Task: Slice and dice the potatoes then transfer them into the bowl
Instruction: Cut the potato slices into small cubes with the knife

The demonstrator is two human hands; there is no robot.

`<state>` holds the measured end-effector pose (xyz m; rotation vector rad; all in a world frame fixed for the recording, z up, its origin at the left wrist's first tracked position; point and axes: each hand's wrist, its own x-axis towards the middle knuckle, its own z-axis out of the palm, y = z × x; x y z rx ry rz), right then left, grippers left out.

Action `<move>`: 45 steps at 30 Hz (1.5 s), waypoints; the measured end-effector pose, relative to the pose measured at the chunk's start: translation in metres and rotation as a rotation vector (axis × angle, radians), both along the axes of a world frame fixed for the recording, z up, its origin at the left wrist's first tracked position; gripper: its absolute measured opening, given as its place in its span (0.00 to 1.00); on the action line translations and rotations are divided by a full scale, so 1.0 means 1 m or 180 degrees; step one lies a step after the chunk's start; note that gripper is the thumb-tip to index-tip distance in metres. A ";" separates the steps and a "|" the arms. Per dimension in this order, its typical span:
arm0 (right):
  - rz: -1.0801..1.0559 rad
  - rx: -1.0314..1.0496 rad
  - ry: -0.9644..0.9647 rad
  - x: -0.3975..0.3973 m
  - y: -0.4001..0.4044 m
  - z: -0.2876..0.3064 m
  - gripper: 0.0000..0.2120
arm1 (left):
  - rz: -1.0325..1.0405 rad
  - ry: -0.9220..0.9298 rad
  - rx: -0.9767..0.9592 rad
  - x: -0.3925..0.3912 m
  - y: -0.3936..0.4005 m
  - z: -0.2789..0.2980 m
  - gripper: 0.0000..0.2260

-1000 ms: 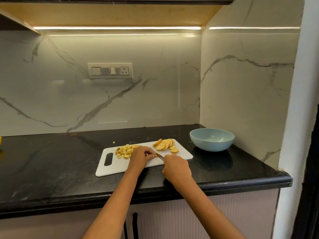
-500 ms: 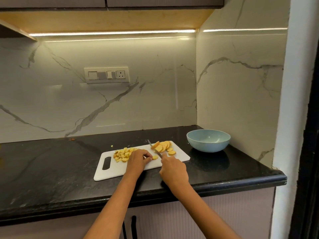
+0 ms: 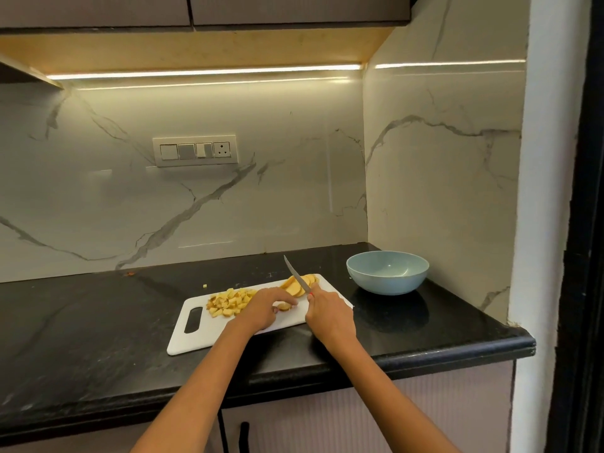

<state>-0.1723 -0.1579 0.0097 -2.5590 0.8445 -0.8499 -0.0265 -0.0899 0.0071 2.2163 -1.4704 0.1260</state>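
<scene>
- Your cutting board [image 3: 209, 331] lies on the black counter [image 3: 81, 322]; everything is placed from it
- Diced potato [image 3: 230, 302] sits heaped on the board's left part
- Your left hand [image 3: 263, 308] pinches a potato piece [image 3: 283, 306] at mid-board
- Potato slices [image 3: 299, 286] lie at the board's far right
- Your right hand [image 3: 328, 317] grips the knife [image 3: 295, 276], blade raised over the slices
- The bowl [image 3: 387, 273] stands right of the board, apart

Switch panel [image 3: 195, 150] on marble backsplash [image 3: 163, 197] | light strip [image 3: 202, 72] under cabinets [image 3: 196, 9] | black table [image 3: 81, 338]
</scene>
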 end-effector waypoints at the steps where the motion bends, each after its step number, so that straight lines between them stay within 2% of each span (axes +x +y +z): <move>1: 0.0018 0.0001 -0.0009 0.000 -0.001 0.000 0.16 | 0.0010 -0.0034 0.0082 0.001 -0.002 0.002 0.19; 6: 0.0069 0.0001 0.0021 0.000 -0.002 0.001 0.15 | 0.0197 -0.0103 0.0089 0.000 -0.004 0.003 0.15; 9: 0.0060 -0.0032 0.0126 -0.003 0.001 0.002 0.14 | 0.0328 0.0117 -0.0306 -0.004 0.005 -0.004 0.14; 12: 0.0113 -0.0309 0.0493 -0.006 0.008 0.002 0.14 | 0.0432 0.0335 -0.0817 -0.009 0.014 -0.014 0.15; 15: 0.0122 -0.0616 0.0787 -0.012 0.021 0.002 0.15 | 0.0456 0.0447 -0.1018 -0.011 0.015 -0.016 0.15; 18: 0.0051 -0.0680 0.0846 -0.017 0.032 0.002 0.16 | 0.0461 0.0485 -0.1074 -0.012 0.016 -0.014 0.14; 23: -0.0022 -0.0630 0.1022 -0.021 0.039 0.006 0.13 | 0.0460 0.0402 -0.1066 -0.013 0.018 -0.015 0.12; 29: 0.0064 -0.0862 0.1187 -0.020 0.049 0.009 0.12 | 0.0513 0.0327 -0.1056 -0.016 0.017 -0.013 0.11; 37: -0.0020 -0.0205 0.0868 -0.022 0.051 0.008 0.14 | 0.0600 0.0411 -0.1105 -0.017 0.018 -0.013 0.10; 45: -0.0029 -0.0262 0.1013 -0.021 0.056 0.011 0.15 | 0.0643 0.0393 -0.0958 -0.017 0.018 -0.013 0.07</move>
